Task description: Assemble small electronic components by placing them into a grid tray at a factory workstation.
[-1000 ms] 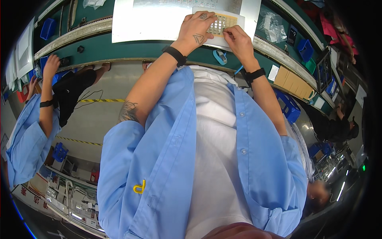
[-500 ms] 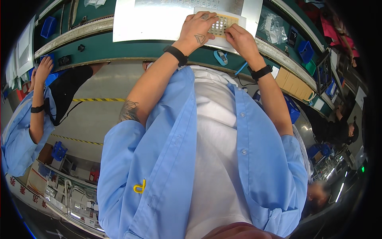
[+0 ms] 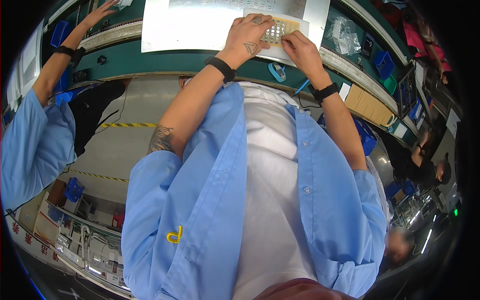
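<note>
The fingers of the right hand are curled close to the thumb at the panel's four o'clock side; I cannot tell whether the tips grasp anything small. The left hand lies over the panel from nine o'clock, its fingers outstretched and unclenched, its thumb apart from them. The yellowish panel, with its grid of small squares, sits on a white sheet near the three o'clock end of a large pale plate. That end of the plate leaves only a narrow margin beyond the sheet, while its broad face gives the widest room toward nine. Toward six, the sheet's lower edge comes out past the plate, close to the near edge of the green surface, where a blue device lies. The panel's upper edge runs from nine toward three, dipping slightly to four; its visible part seems longest that way, but the left hand hides its full length, and neither end reads as a front. Clear plastic bags lie at three o'clock past the plate, and a blue bin farther toward four.
</note>
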A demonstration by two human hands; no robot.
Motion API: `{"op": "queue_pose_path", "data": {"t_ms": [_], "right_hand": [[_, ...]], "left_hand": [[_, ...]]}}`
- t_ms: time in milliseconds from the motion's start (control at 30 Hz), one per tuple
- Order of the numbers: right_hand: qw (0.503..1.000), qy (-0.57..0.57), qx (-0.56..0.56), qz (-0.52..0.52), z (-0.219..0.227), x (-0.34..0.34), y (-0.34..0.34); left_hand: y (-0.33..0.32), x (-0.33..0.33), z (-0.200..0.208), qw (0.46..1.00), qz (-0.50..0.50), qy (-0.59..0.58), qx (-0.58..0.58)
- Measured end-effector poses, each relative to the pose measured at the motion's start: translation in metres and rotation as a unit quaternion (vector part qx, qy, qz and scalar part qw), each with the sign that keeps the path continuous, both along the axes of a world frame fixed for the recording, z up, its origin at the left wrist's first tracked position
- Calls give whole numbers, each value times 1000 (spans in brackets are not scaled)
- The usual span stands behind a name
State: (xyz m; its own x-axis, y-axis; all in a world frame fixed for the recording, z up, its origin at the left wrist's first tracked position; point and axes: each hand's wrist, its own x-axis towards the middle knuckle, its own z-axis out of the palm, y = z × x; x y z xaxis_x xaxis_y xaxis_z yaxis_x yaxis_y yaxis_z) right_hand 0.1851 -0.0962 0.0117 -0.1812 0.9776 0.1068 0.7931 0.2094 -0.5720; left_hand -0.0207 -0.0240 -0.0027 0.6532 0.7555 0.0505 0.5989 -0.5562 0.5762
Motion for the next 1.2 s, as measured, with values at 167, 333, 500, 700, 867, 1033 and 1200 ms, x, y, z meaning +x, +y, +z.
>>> {"op": "queue_pose_path", "data": {"t_ms": [167, 333, 500, 700, 867, 1033, 1200], "right_hand": [[1000, -23, 3, 9, -1, 1, 2], [997, -69, 22, 19, 3, -3, 6], [995, -92, 33, 35, 5, -5, 6], [989, -139, 38, -16, 13, -22, -21], [983, -179, -33, 29, 24, -14, 8], [995, 11, 58, -82, -11, 23, 93], [995, -22, -41, -86, -18, 14, 148]], "left_hand": [[-1, 1, 0, 1000, 0, -1, -1], [0, 0, 4, 1000, -4, 2, -1], [-1, 1, 3, 1000, -1, 1, 5], [-3, 1, 1, 1000, -2, -9, 9], [-1, -2, 3, 1000, 1, 1, -15], [-3, 4, 11, 1000, -6, 13, -4], [2, 4, 10, 999, -1, 31, -12]]}}
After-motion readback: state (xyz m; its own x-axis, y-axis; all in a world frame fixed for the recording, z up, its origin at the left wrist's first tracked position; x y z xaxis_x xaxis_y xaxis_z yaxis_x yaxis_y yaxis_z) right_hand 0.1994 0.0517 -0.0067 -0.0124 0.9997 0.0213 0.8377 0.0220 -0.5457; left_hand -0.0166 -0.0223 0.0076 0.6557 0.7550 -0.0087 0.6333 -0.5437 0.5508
